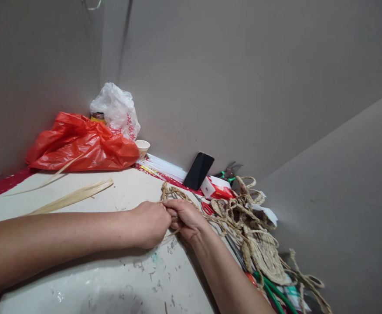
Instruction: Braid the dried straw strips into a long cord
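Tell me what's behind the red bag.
Behind the red bag show a white bag and a jar's top. Their lower parts are covered; anything else there can't be seen.

Looks to be a braided straw cord [165,192], tan and coarsely plaited, bent back at the middle of the scene and trailing away to the right over the white tabletop [135,187], the far end impossible to make out. Lies slack and uneven on the far side of the grip, with the pinched part hidden from sight. Shows also, on the near side, a thin, pale, unbraided strand [172,234], slightly curved and mostly covered.
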Tool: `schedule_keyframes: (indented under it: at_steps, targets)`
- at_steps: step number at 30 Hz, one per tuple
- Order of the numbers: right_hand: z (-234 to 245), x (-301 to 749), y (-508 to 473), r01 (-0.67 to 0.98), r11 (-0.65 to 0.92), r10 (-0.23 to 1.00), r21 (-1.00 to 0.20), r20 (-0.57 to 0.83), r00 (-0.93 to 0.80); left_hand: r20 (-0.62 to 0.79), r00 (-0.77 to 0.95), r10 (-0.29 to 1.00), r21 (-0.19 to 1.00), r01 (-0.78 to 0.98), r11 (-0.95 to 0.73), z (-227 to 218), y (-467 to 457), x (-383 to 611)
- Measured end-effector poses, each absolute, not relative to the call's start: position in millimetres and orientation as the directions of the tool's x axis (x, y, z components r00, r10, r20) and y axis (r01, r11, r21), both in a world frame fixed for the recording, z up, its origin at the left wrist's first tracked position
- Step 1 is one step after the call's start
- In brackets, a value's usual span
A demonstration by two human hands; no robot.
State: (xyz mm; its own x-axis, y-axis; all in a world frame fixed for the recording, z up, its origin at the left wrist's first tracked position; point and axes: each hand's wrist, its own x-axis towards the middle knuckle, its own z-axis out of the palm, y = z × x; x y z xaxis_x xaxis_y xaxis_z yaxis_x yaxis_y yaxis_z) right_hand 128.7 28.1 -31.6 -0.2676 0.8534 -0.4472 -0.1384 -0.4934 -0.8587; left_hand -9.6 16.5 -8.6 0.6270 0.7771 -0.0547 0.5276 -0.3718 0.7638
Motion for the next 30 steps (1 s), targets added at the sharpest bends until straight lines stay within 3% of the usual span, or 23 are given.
schedule_keyframes:
  at_steps: [4,7,8,10,12,14,22,26,30]
  targets:
    - [-27.9,138.2,31.8,-0.127,-0.499,0.835,-0.857,-0.437,-0.335,-0.083,0.686,0.723,0.665,0.578,-0.472,14.2,32.1,-22.6]
    - [-25.8,144.4,34.2,-0.101,-0.496,0.821,-0.862,-0.429,-0.376,0.072,0.527,0.847,0.726,0.554,-0.407,13.2,55.1,-27.2]
    - [-25.7,145.8,34.8,-0.089,-0.495,0.816,-0.864,-0.427,-0.389,0.071,0.497,0.865,0.791,0.500,-0.352,7.8,60.9,-26.2]
    - [-26.3,147.7,35.6,-0.065,-0.486,0.809,-0.872,-0.420,-0.411,-0.113,0.528,0.841,0.925,0.366,-0.105,-6.6,66.7,-21.0]
    - [-27.3,149.0,36.0,-0.039,-0.472,0.805,-0.881,-0.412,-0.427,-0.303,0.591,0.747,0.949,0.258,0.180,-19.7,65.7,-14.6]
    - [-28.4,150.6,36.2,-0.006,-0.455,0.803,-0.890,-0.407,-0.436,-0.357,0.607,0.710,0.933,0.199,0.299,-26.8,62.0,-10.8]
    - [-30.4,155.3,36.6,0.207,-0.316,0.832,-0.926,-0.375,-0.409,-0.269,0.557,0.785,0.955,0.262,0.141,-31.3,61.2,-17.7]
    - [-25.4,150.4,33.7,0.296,-0.249,0.858,-0.922,-0.352,-0.374,-0.270,0.531,0.803,0.957,0.241,0.162,-38.1,60.8,-15.2]
    - [-13.4,151.3,29.2,0.511,-0.121,0.885,-0.851,-0.326,-0.334,-0.248,0.458,0.854,0.966,0.180,0.184,-37.3,56.0,-10.6]
